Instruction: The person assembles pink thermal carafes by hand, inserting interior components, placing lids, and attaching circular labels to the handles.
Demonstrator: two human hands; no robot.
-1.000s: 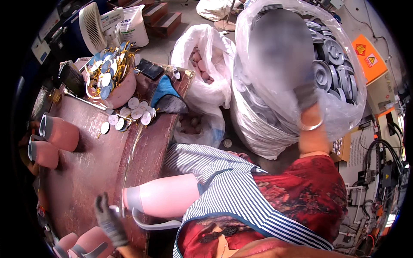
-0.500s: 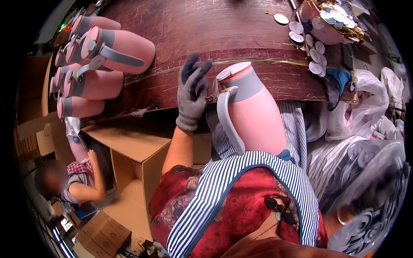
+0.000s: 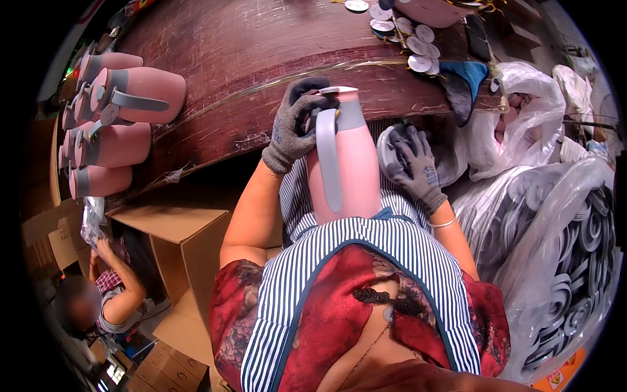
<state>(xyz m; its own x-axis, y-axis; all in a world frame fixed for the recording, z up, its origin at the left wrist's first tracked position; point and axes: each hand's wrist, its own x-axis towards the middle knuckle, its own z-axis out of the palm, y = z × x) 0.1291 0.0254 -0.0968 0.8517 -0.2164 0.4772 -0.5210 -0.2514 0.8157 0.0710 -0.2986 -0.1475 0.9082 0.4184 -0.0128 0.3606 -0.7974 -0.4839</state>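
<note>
A pink jug (image 3: 346, 176) with a grey band and long grey handle rests upright against my striped apron, below the table edge. My gloved left hand (image 3: 295, 124) grips its top rim and handle. My gloved right hand (image 3: 413, 166) holds a grey round lid (image 3: 386, 151) just right of the jug's body, touching or nearly touching it.
The dark wooden table (image 3: 248, 59) carries several finished pink jugs (image 3: 124, 111) lying at its left end and small round discs (image 3: 405, 32) at the far right. Clear bags of grey lids (image 3: 562, 248) stand on my right. Cardboard boxes (image 3: 170, 235) and another person (image 3: 98, 294) sit lower left.
My right hand has come into view beside the jug holding a grey lid. My left hand moved from the jug's side up to its rim and handle; the jug now stands more upright.
</note>
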